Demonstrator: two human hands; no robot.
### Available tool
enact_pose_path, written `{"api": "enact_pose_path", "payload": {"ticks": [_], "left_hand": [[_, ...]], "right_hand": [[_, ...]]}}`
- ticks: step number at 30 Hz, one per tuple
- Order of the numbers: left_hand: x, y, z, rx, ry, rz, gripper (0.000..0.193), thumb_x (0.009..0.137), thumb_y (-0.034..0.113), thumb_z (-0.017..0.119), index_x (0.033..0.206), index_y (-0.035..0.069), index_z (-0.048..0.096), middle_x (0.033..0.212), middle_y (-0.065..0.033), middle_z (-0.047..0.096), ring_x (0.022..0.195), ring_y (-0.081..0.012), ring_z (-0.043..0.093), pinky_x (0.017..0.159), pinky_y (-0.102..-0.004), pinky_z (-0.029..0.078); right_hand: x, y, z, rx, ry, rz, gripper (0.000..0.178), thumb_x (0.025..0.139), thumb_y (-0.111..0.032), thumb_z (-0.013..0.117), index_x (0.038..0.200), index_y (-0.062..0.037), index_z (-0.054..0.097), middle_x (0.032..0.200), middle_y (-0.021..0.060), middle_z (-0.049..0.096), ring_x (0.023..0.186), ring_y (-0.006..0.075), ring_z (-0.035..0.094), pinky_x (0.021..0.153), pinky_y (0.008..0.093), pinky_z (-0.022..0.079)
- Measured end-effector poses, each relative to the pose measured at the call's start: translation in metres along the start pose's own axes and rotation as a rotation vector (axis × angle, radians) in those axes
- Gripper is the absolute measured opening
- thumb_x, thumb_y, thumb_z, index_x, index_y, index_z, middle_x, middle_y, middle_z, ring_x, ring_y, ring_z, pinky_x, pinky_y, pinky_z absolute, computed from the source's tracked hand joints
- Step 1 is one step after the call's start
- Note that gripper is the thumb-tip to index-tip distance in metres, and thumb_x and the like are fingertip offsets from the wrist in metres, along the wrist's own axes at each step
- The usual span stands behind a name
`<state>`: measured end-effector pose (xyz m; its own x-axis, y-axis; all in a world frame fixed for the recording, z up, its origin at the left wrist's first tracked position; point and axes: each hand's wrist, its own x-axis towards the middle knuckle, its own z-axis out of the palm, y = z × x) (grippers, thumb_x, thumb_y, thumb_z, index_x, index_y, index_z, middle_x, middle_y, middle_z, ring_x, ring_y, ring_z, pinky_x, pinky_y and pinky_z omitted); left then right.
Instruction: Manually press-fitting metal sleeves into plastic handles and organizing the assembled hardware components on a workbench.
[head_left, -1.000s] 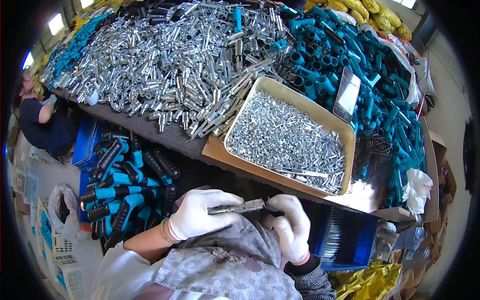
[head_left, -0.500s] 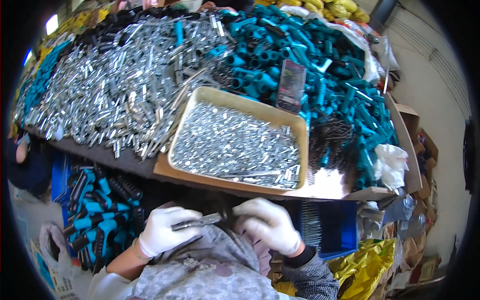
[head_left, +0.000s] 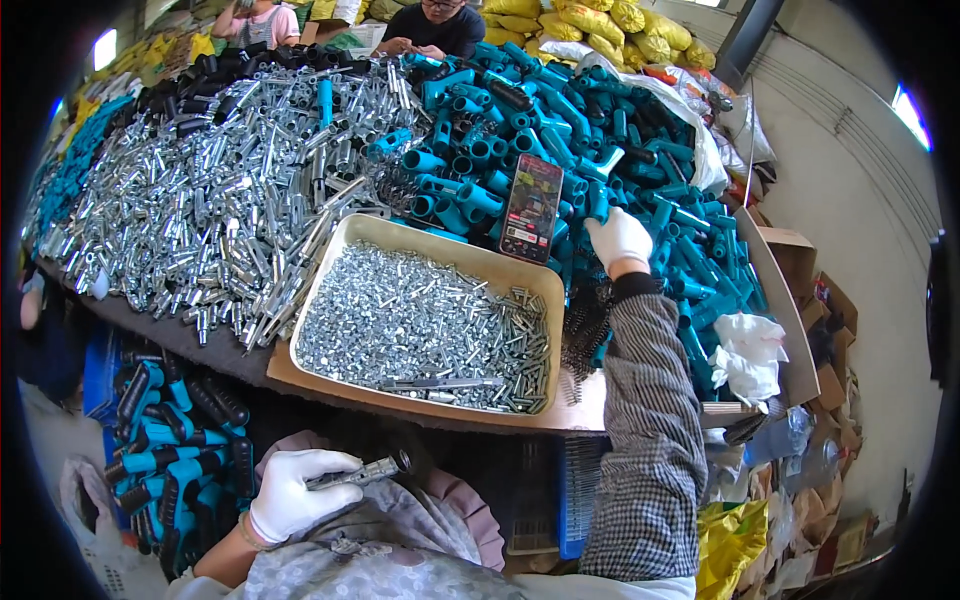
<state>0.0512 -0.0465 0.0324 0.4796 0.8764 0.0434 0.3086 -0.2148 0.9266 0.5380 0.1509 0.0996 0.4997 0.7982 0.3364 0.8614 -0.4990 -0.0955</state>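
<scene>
My left hand [head_left: 300,490], in a white glove, is closed around a slim silver metal part [head_left: 362,472] above my lap. A small dark ring or coil shows at the part's far end. My right hand [head_left: 620,240], gloved too, reaches across the table to the heap of teal plastic handles [head_left: 560,110]. Its fingers close on a teal handle [head_left: 598,200] at the near side of that heap. Between my arms stands a cream tray [head_left: 300,345] with many small silver pins [head_left: 400,310] and a few longer metal pieces in it.
A phone [head_left: 532,208] with its screen lit leans behind the tray. Silver metal parts [head_left: 200,210] heap up on the left; dark springs [head_left: 585,330] lie right of the tray. Finished-looking teal and black handles [head_left: 180,440] fill a lower-left bin. A co-worker [head_left: 435,30] sits across the table.
My right hand has left my lap and stretched forward to the teal handles. My left hand keeps the metal part. The view has tilted up, bringing more of the people opposite into sight.
</scene>
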Motion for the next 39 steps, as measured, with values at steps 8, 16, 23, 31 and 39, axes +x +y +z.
{"api": "enact_pose_path", "payload": {"ticks": [8,16,23,31,39], "left_hand": [[-0.002,-0.004,-0.017,0.080,0.062,0.027,0.028,0.074,0.012,0.081,0.099,0.000,0.073,0.083,-0.0129,0.070,0.073,-0.0215,0.068,0.068,-0.0308,0.052],[0.020,-0.003,-0.026,0.114,-0.005,0.216,0.032,0.077,0.015,0.081,0.105,0.002,0.072,0.094,-0.0150,0.073,0.085,-0.0277,0.073,0.075,-0.0325,0.056],[0.009,-0.010,-0.041,0.207,-0.179,0.365,0.030,0.078,0.019,0.081,0.104,0.007,0.071,0.087,-0.0093,0.071,0.074,-0.0270,0.071,0.066,-0.0338,0.056],[-0.010,-0.020,-0.038,0.306,-0.187,0.411,0.048,0.077,0.033,0.083,0.113,0.006,0.066,0.086,-0.0104,0.071,0.071,-0.0286,0.071,0.062,-0.0358,0.056],[-0.014,-0.013,-0.040,0.326,-0.199,0.467,0.042,0.079,0.032,0.081,0.113,0.011,0.067,0.082,-0.0084,0.070,0.067,-0.0276,0.069,0.060,-0.0365,0.054]], "right_hand": [[-0.048,-0.002,-0.055,0.056,0.228,-0.024,0.037,0.089,-0.023,0.054,0.119,-0.0031,0.059,0.108,0.0247,0.069,0.099,0.0428,0.067,0.085,0.0495,0.054],[-0.283,-0.031,-0.085,0.888,-0.531,-0.377,0.030,0.080,-0.010,0.074,0.108,0.0006,0.068,0.090,0.0121,0.069,0.084,0.0217,0.067,0.080,0.0324,0.052],[-0.287,-0.070,-0.075,0.917,-0.889,-0.542,0.033,0.081,-0.011,0.076,0.112,0.0001,0.068,0.091,0.0112,0.071,0.081,0.0152,0.067,0.079,0.0306,0.054],[-0.319,-0.119,-0.046,1.110,-1.158,-0.534,0.044,0.083,-0.021,0.077,0.121,-0.0025,0.066,0.099,0.0166,0.072,0.085,0.0251,0.072,0.079,0.0348,0.056],[-0.326,-0.120,-0.067,0.880,-0.941,-0.699,0.062,0.078,-0.014,0.082,0.133,-0.0016,0.057,0.087,0.0135,0.069,0.080,0.0189,0.068,0.078,0.0322,0.056]]}}
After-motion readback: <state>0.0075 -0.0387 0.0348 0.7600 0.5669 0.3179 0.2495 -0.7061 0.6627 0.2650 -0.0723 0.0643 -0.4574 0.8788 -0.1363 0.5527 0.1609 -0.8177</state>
